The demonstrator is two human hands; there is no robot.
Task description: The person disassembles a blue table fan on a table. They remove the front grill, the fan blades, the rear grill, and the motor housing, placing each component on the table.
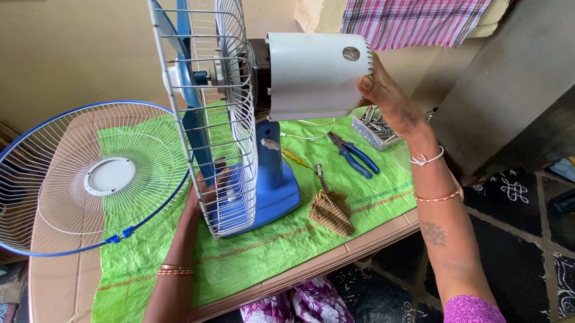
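A: Where does the white motor cover (314, 75) sit against the right hand (393, 105)?

B: Directly against it. The cover is a short white drum lying on its side behind the fan, with its long axis running from the rear grille (228, 107) back toward the right hand. The right-hand fingers (367, 83) curl over the drum's far rim, the thumb pressing on the edge, so the cover lies just ahead of the palm.

A: And the left hand (202, 193)?

B: Lower down, well apart from the cover. It reaches up from below the table (56, 280) edge to the bottom of the rear grille, near the blue base (270, 180). The wires hide most of its fingers; they appear wrapped on the grille's lower part, but how tightly I cannot tell.

A: So the right hand is the nearer one to the cover.

B: By far. The left steadies the fan's lower half.

A: What else lies about?

B: Beyond the left-hand fingers, the detached front grille (73, 178) with its blue rim lies flat on the green mat (258, 250). Below the right-hand fingers are blue-handled pliers (355, 157), a screwdriver (297, 159), a folded checked cloth (332, 212) and a small tray of metal bits (376, 126).
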